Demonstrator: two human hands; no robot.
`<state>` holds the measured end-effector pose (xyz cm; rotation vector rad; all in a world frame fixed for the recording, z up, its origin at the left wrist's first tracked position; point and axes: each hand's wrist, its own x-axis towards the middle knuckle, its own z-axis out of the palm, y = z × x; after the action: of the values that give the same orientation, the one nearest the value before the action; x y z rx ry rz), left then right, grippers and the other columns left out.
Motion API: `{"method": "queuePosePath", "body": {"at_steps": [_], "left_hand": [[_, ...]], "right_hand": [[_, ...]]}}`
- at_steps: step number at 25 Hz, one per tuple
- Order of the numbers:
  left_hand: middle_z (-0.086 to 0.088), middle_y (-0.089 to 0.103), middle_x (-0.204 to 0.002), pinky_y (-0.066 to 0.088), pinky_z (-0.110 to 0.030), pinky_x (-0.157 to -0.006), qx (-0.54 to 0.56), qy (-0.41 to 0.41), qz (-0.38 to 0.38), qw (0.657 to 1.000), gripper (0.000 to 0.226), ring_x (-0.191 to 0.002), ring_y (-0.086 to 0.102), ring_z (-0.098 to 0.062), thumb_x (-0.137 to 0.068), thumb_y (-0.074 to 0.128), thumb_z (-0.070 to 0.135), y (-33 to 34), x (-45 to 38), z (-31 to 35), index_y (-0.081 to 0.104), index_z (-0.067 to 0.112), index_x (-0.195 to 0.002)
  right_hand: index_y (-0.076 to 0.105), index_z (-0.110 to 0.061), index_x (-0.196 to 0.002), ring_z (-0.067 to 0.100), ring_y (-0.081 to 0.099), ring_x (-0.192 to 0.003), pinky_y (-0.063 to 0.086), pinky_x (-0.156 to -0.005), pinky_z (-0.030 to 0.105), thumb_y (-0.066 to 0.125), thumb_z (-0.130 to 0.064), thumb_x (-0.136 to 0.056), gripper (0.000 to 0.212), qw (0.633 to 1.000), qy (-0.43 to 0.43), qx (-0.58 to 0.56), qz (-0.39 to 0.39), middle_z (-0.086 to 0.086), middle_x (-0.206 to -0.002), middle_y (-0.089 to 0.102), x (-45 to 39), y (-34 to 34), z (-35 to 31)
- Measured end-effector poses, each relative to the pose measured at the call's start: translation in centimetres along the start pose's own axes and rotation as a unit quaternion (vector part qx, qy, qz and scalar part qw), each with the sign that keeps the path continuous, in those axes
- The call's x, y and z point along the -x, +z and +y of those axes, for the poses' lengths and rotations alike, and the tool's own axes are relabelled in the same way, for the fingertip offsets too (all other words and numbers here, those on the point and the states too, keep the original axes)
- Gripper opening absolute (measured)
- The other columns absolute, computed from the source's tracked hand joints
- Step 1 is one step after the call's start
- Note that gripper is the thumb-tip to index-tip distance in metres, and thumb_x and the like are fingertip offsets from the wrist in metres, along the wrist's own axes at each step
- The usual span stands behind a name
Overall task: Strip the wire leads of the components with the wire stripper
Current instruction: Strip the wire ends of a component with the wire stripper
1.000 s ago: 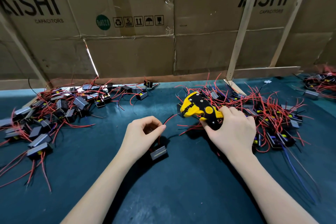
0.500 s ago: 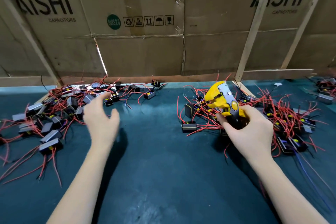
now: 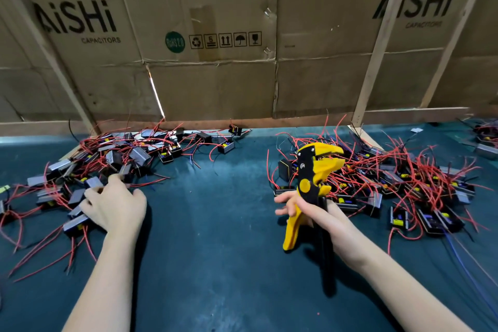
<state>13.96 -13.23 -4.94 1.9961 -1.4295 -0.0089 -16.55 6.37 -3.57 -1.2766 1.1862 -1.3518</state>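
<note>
The flattened cardboard cartons (image 3: 215, 35) standing as a wall behind the tabletop (image 3: 210, 237) carry the printed brand "AiSHi" with "CAPACITORS" beneath it, once at the left and again at the right; between them sit a green round "RoHS 2.0" sticker (image 3: 175, 41) and a row of handling symbols, one marked "5". The wire stripper (image 3: 312, 183), yellow and black, stands upright over the middle-right of the tabletop, its head open toward the right-hand pile of components (image 3: 404, 186) with red leads. The right hand (image 3: 312, 210) holds it by the handles, fingers loosely curled round them with the fingertips spread out to the left. Half a second ago the tool leaned over that pile with its head turned away; now it is pulled nearer and raised. The left hand (image 3: 114, 203), then hovering above the left-hand pile of components (image 3: 107, 167), now rests on its near edge, fingers curled down among the grey cases and red wires; whether they grip one, I cannot tell.
</note>
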Motion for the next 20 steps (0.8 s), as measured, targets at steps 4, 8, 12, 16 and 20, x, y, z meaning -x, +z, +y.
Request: {"method": "queuePosePath", "body": {"at_steps": [4, 8, 12, 16, 20], "left_hand": [[-0.022, 0.066, -0.111, 0.028, -0.045, -0.096, -0.033, 0.06, -0.02, 0.997, 0.023, -0.118, 0.041, -0.04, -0.087, 0.064, 0.018, 0.3, 0.0, -0.2, 0.067, 0.01, -0.109], [-0.016, 0.066, -0.112, 0.029, -0.045, -0.094, -0.043, 0.094, -0.048, 0.993, 0.011, -0.115, 0.042, -0.04, -0.089, 0.066, 0.022, 0.3, 0.1, 0.0, 0.072, 0.019, -0.098], [-0.018, 0.06, -0.118, 0.026, -0.044, -0.097, -0.095, 0.098, -0.062, 0.989, 0.011, -0.117, 0.04, -0.04, -0.089, 0.067, 0.031, 0.0, -0.1, 0.1, 0.07, 0.021, -0.091], [-0.02, 0.059, -0.115, 0.027, -0.044, -0.097, -0.111, 0.181, -0.023, 0.977, 0.018, -0.114, 0.042, -0.039, -0.092, 0.061, 0.024, 0.0, 1.3, 1.6, 0.067, 0.008, -0.1], [-0.011, 0.064, -0.086, 0.036, -0.045, -0.082, 0.042, 0.318, -0.006, 0.947, 0.005, -0.089, 0.057, -0.035, -0.095, 0.056, 0.015, -1.9, 4.4, 6.2, 0.056, 0.011, -0.095]], "right_hand": [[0.07, -0.026, -0.084, 0.043, 0.066, -0.092, 0.054, -0.086, 0.053, 0.061, -0.05, -0.083, 0.025, 0.999, -0.011, 0.031, -0.033, 0.021, -0.101, 0.068, 0.4, 0.1, -0.8], [0.068, -0.021, -0.083, 0.045, 0.065, -0.085, 0.05, -0.088, 0.054, 0.061, -0.05, -0.086, 0.029, 0.998, -0.02, 0.04, -0.044, 0.026, -0.092, 0.067, 0.4, -0.1, -1.0], [0.066, -0.018, -0.081, 0.044, 0.065, -0.079, 0.051, -0.083, 0.054, 0.063, -0.047, -0.086, 0.03, 0.999, -0.014, 0.023, -0.043, 0.024, -0.089, 0.067, 0.3, -0.3, -0.9], [0.063, -0.012, -0.078, 0.039, 0.061, -0.072, 0.052, -0.067, 0.048, 0.067, -0.046, -0.08, 0.034, 0.999, 0.002, -0.007, -0.053, 0.018, -0.077, 0.063, 0.4, -0.2, -1.0], [0.057, -0.002, -0.079, 0.035, 0.058, -0.068, 0.051, -0.062, 0.04, 0.066, -0.042, -0.081, 0.041, 0.998, -0.014, 0.011, -0.064, 0.017, -0.075, 0.062, 0.5, -0.2, -1.1]]}}
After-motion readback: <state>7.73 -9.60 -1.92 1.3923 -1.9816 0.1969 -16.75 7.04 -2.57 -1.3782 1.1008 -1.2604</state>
